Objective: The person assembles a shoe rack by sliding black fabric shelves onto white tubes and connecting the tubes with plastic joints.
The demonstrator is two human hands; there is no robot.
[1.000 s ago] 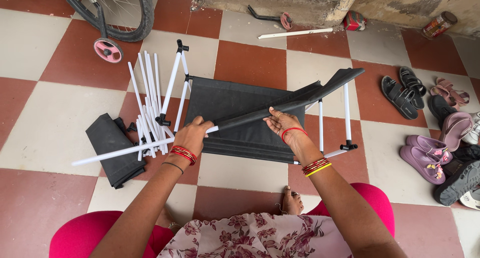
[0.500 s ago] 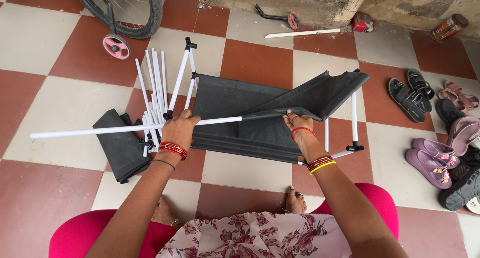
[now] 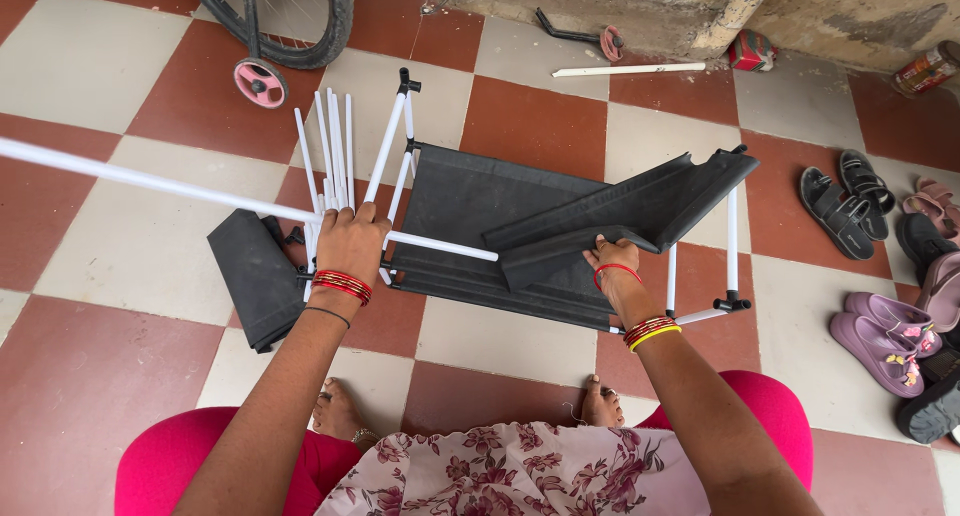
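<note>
Half-built at best: left hand (image 3: pixel 352 238) wrapped tight round a long white tube (image 3: pixel 180 188) poking out toward 9 o'clock, right hand (image 3: pixel 612 256) pinching the black fabric shelf (image 3: pixel 600 226) hem dead centre. Only a few tubes joined so far; loose tubes (image 3: pixel 330 156) and folded fabric (image 3: pixel 255 276) left lying at 10 o'clock.

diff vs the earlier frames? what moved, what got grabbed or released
The left hand has drawn the long white plastic rod leftward, out of the black fabric sleeve; far more bare rod now shows, and its free end has swung up and away. The right hand stays pinching the sleeve's edge. Neither grip was released. The bundle of loose white rods and the folded black cloth lie as before.
</note>
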